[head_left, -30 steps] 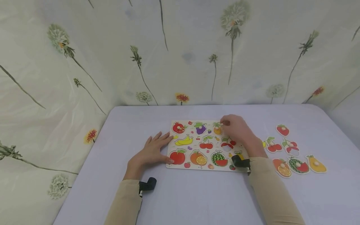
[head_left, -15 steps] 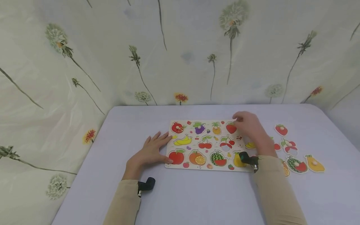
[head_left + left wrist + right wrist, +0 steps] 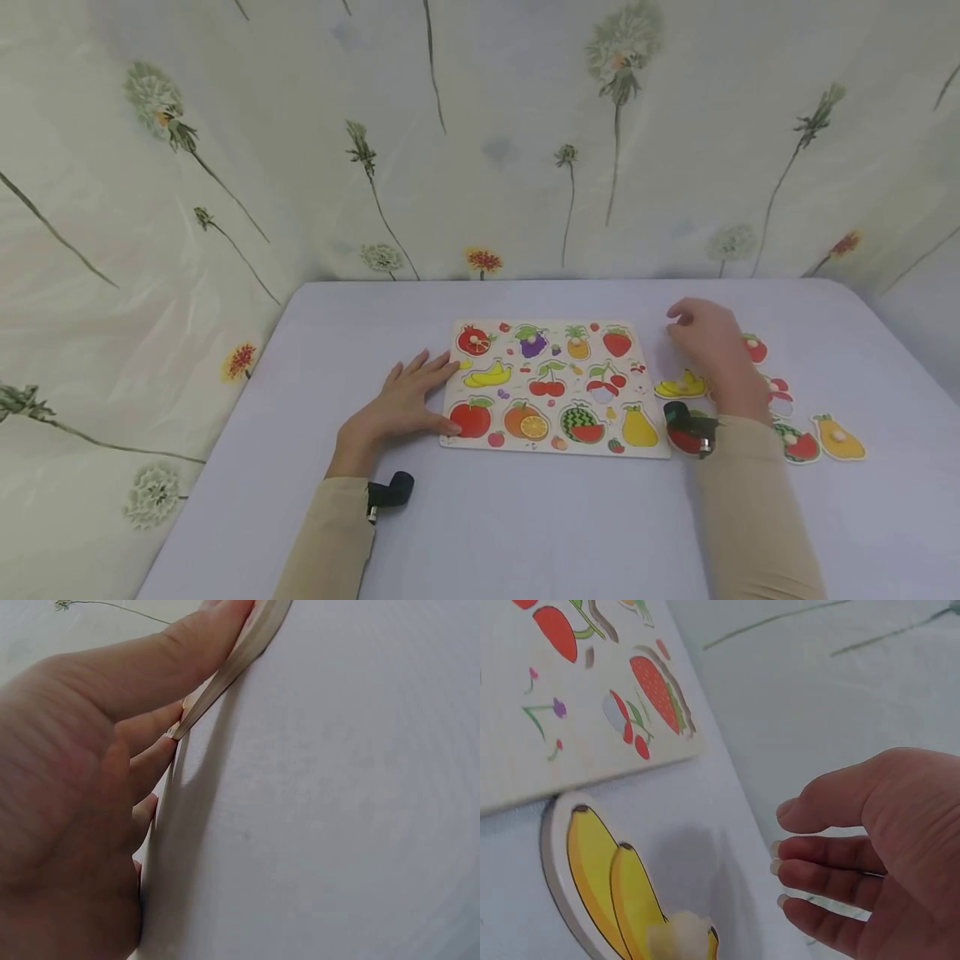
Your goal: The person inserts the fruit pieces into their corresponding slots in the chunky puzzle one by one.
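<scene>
A fruit puzzle board (image 3: 574, 388) lies on the table. My left hand (image 3: 401, 400) rests at its left edge, fingers spread and thumb on the lower left corner; the left wrist view shows the thumb (image 3: 150, 675) over the board's rim. Knobbed pomegranate (image 3: 474, 341), grape (image 3: 532, 341) and pineapple (image 3: 577, 342) pieces sit in the top row. To the right of the board, my right hand (image 3: 708, 346) is raised with loosely bent fingers and holds nothing. Near it lies a knobbed banana piece (image 3: 600, 862). The strawberry piece (image 3: 754, 347) is partly hidden behind this hand.
Several loose pieces lie to the right, among them a pear (image 3: 840, 439), a watermelon (image 3: 802, 445) and a red-and-white fruit (image 3: 781, 398). A red piece (image 3: 681, 442) is partly covered by the right wrist camera (image 3: 690, 425). A flower-patterned cloth (image 3: 510, 167) hangs behind the table.
My right hand has moved right, from beside the pineapple at the board's upper right to above the loose pieces. The strawberry and pear pictures have come into view. My left hand has stayed put.
</scene>
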A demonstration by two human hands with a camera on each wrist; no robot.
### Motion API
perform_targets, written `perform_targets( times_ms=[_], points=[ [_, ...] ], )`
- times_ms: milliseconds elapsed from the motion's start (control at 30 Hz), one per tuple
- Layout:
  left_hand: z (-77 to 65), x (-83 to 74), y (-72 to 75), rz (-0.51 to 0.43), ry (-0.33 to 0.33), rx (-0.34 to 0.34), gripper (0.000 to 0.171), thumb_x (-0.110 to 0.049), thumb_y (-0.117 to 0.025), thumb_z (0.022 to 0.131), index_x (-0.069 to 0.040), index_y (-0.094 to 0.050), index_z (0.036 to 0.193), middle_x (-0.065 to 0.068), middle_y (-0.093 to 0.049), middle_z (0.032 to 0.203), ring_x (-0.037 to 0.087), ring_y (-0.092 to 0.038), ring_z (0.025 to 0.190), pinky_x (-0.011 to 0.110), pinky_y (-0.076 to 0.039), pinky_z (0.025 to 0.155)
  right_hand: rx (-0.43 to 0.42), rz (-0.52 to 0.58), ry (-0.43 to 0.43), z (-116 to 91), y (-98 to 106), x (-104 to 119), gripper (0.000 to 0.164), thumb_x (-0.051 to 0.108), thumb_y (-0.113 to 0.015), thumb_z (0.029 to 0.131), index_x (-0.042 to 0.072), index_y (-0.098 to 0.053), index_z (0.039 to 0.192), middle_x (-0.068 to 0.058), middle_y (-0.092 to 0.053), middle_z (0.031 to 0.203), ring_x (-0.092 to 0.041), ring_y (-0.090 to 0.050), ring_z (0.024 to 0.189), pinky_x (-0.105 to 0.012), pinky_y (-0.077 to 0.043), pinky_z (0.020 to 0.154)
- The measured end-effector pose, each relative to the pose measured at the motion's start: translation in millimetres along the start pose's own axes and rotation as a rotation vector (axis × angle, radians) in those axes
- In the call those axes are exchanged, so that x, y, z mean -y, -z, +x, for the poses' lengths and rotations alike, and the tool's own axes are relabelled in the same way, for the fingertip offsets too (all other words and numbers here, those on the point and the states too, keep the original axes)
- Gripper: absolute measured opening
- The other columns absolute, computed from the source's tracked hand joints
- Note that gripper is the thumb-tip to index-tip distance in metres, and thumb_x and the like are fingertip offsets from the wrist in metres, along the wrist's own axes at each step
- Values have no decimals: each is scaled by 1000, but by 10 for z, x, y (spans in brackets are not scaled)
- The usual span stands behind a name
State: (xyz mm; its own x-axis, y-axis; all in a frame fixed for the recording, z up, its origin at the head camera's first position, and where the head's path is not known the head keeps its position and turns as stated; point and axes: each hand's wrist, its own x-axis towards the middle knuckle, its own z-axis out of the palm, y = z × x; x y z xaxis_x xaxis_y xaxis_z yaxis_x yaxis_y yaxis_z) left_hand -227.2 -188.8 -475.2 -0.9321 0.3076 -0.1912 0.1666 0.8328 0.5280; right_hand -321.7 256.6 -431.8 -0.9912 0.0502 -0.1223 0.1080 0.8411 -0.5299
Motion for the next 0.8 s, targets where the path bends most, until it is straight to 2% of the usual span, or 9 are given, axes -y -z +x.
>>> perform_targets(
  times_ms=[233,433,600,800],
  points=[
    [-26,-2,4,-11,7,2,100,-52,-81,71,-34,-31,156,-10,-20,167,22,-2,158,54,1,127,18,-3,-52,-53,105,-239,44,23,-52,99,3,-50,138,-27,-49,134,-44,-44,114,-63,-46,95],
    [-35,15,-2,-11,7,-1,100,-51,-81,71,-33,-31,156,-9,-21,167,23,-3,157,55,0,127,47,22,-117,-75,139,-360,47,29,-51,101,6,-47,142,-26,-46,139,-43,-43,117,-60,-48,90],
    [-31,32,-10,-7,2,-4,100,-52,-81,71,-34,-31,156,-9,-20,167,23,-3,157,56,0,126,22,22,-108,-58,150,-435,46,28,-47,102,6,-48,142,-27,-47,139,-43,-44,114,-56,-48,85],
    [-19,9,-6,-9,-3,1,100,-53,-81,72,-34,-31,156,-10,-20,167,22,-3,157,55,0,127,-15,27,-123,-62,205,-526,47,29,-47,102,4,-48,141,-28,-46,139,-45,-43,116,-58,-47,85]
  ],
)
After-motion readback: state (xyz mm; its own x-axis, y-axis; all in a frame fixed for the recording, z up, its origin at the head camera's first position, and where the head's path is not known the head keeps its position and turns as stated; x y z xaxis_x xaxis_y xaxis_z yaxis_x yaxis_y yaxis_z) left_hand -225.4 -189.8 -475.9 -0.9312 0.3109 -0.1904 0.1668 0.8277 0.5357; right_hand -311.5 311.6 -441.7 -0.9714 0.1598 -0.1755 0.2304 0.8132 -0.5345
